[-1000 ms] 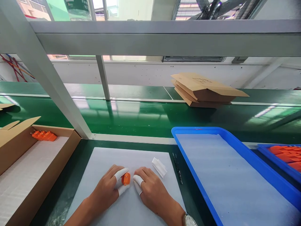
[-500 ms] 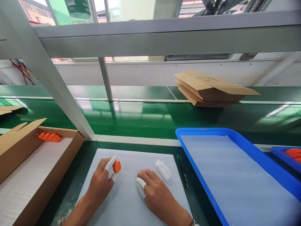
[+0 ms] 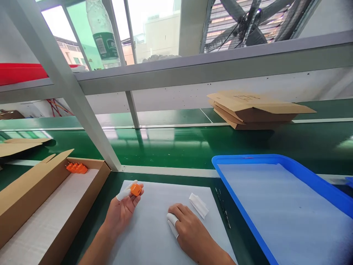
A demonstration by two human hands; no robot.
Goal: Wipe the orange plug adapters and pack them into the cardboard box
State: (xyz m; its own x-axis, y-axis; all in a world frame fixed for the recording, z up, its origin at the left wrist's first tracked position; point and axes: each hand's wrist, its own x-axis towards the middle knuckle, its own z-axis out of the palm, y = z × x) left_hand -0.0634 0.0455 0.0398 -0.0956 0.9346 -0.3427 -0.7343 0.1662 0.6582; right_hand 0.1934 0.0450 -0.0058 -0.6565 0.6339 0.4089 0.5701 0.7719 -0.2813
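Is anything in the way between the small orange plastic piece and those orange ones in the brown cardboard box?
Yes: the right wall of the brown cardboard box rises between the small orange plastic piece in the left hand and the orange pieces inside. Nothing else visible does.

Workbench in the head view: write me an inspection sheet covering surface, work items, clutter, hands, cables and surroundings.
Surface: white sheet on a dark green bench.
Work items: one orange piece in hand; more orange pieces inside the open carton at left.
Clutter: folded white wad on the sheet; thin dark tool, type unclear, to its right.
Hands: left hand holds the orange piece; right hand rests on the sheet, its grip hidden.
Cables: red strands, apparently cables, behind at far left.
Surroundings: blue tray at right; cardboard stack, bottle and fan behind.
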